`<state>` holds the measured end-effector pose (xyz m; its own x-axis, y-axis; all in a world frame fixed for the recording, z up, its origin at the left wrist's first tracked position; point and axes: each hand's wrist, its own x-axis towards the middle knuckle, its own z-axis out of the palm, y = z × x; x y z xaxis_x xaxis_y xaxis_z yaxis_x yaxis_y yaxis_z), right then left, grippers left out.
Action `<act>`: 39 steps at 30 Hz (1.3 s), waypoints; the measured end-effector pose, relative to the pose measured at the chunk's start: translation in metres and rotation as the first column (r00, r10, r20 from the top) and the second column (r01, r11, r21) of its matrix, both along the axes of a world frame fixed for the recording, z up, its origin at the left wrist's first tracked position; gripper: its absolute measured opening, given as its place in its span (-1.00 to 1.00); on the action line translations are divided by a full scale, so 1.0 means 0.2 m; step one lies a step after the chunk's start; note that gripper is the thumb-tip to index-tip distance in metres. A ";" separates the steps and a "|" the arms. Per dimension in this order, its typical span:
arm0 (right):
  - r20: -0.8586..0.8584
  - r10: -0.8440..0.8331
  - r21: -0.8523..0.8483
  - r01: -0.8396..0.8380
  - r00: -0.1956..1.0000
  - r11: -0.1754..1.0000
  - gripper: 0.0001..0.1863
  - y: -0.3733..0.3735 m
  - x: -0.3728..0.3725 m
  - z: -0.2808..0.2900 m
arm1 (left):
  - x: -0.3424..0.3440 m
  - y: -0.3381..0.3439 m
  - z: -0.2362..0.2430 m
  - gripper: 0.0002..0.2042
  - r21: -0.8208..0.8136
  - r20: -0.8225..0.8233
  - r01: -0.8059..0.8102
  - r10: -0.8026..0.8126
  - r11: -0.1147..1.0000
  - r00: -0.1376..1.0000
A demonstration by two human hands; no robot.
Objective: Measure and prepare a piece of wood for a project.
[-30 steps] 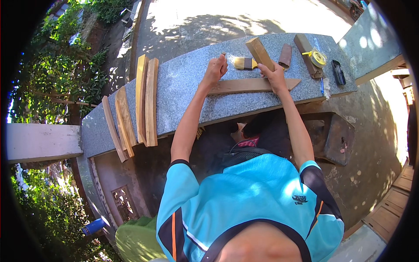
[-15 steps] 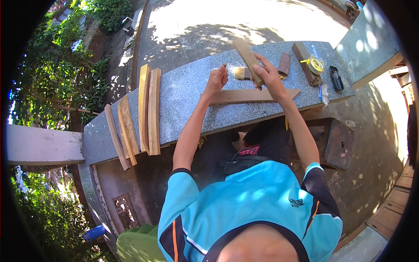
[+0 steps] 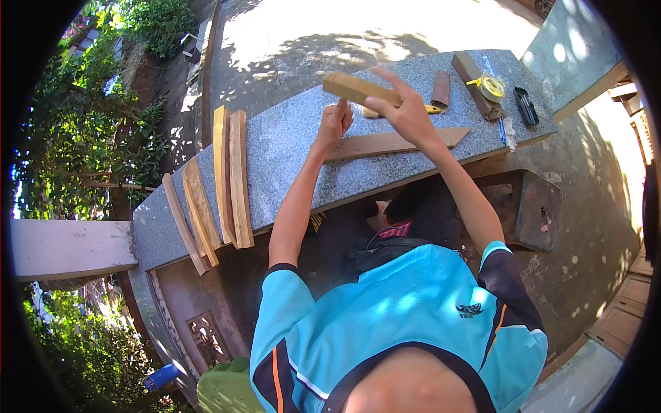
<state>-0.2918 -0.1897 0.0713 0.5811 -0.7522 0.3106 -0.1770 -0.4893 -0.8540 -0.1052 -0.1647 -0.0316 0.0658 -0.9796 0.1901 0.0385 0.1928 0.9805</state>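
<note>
My right hand [image 3: 412, 118] grips a short wooden block [image 3: 344, 87], index finger raised. The block lies nearly level, its far end over my left hand [image 3: 334, 125], which is closed; whether it holds anything small, or touches the block, I cannot make out. Below both hands a long angled-end board [image 3: 382, 143] lies on the grey granite counter [image 3: 282, 138]. A paintbrush [image 3: 434, 109] with a yellow handle is partly hidden behind my right hand. Beyond are a reddish-brown curved piece [image 3: 441, 86], a brown bar [image 3: 468, 76] with a yellow tape roll [image 3: 491, 89], and a black case [image 3: 525, 104].
Several wooden strips [image 3: 237, 179] lie across the counter's left part. A pen [image 3: 502, 127] is by the front right edge. Pale concrete beams [image 3: 76, 249] adjoin at left and right [image 3: 571, 62]. A dark metal box-like object [image 3: 533, 213] stands below at right; plants grow at left.
My right hand has swung the block from a steep angle to nearly level, moving its far end left over my closed left hand.
</note>
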 end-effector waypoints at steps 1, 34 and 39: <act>0.164 -0.115 0.076 0.104 0.980 0.992 -0.50 0.00 -0.01 0.04 | -0.01 0.01 0.00 -0.44 -0.010 -0.050 0.050 -0.051 0.999 0.997; 0.309 -0.519 0.624 0.242 0.797 0.743 -0.55 -0.10 -0.11 -0.17 | -0.01 -0.07 0.06 -0.42 0.351 0.167 0.101 -0.169 0.931 0.971; 0.213 -0.368 0.399 0.264 0.905 0.878 -0.59 -0.12 -0.14 -0.34 | -0.02 -0.06 0.05 -0.43 0.307 0.149 0.071 -0.121 0.949 0.981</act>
